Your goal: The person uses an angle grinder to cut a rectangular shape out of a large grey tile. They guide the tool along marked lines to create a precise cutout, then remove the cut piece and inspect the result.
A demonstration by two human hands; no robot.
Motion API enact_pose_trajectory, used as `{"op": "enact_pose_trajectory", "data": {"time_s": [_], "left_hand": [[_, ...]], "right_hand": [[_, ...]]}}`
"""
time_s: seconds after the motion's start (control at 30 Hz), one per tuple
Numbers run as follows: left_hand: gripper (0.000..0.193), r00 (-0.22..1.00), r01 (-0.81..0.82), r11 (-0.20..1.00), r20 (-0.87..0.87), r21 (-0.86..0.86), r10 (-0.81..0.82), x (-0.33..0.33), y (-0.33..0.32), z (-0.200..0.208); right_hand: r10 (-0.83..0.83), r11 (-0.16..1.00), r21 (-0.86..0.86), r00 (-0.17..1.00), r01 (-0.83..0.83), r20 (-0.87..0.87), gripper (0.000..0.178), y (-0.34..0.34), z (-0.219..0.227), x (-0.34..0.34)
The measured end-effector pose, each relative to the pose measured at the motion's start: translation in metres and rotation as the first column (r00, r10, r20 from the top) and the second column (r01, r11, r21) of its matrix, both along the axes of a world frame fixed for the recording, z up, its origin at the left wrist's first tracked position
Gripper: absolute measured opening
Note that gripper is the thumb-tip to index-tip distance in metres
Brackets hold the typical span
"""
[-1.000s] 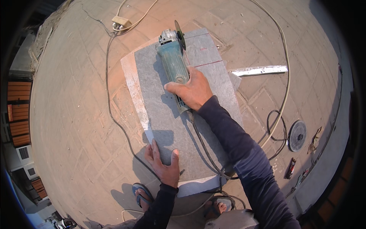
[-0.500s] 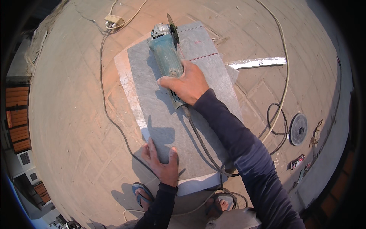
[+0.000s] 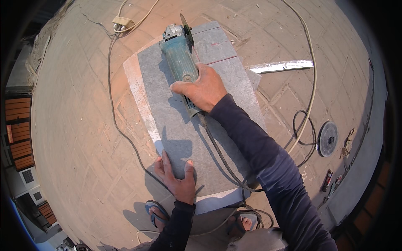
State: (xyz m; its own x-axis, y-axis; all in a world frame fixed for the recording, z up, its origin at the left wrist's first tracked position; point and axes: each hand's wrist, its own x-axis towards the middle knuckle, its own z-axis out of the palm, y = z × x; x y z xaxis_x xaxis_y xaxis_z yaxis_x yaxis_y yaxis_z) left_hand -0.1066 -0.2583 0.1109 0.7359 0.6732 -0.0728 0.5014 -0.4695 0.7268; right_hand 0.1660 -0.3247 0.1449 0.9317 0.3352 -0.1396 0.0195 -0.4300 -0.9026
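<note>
Right hand (image 3: 206, 88) wrapped around body of teal angle grinder (image 3: 181, 66), disc at far end over a red line on grey stone slab (image 3: 184, 129). Slab lies flat on paved ground. Left hand (image 3: 176, 175) open, palm pressed on slab's near edge. Spare cutting disc (image 3: 327, 139) well apart, right.

one angle grinder (image 3: 180, 62), two stone slabs (image 3: 197, 125) (stacked), one loose cutting disc (image 3: 327, 139).

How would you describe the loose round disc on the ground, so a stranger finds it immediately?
Start from the grey stone slab. Look to the person's right, past the looping cables. There lies the dark flat disc, the only loose round thing on the paving.
</note>
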Motion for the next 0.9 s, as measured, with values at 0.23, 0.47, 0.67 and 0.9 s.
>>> {"op": "enact_pose_trajectory", "data": {"time_s": [0.23,0.47,0.67,0.9], "left_hand": [[0.084,1.000,0.003,1.000,-0.007,0.003,-0.003,0.000,0.001,0.001],[0.081,1.000,0.009,1.000,0.029,0.026,-0.010,0.000,0.000,0.000],[0.080,0.999,0.008,0.999,0.052,0.033,-0.010,0.000,0.000,-0.001],[0.080,0.999,0.003,0.999,0.047,0.033,-0.004,0.000,0.000,-0.002]], "right_hand": [[0.016,0.999,0.042,0.999,-0.014,-0.028,0.070,-0.004,0.004,-0.007],[0.014,1.000,-0.004,0.998,-0.014,-0.060,0.073,-0.006,0.007,-0.011],[0.013,1.000,0.006,0.998,-0.013,-0.058,0.073,-0.007,0.004,-0.012],[0.028,1.000,0.013,0.999,-0.028,-0.038,0.071,-0.010,0.005,-0.015]]}}
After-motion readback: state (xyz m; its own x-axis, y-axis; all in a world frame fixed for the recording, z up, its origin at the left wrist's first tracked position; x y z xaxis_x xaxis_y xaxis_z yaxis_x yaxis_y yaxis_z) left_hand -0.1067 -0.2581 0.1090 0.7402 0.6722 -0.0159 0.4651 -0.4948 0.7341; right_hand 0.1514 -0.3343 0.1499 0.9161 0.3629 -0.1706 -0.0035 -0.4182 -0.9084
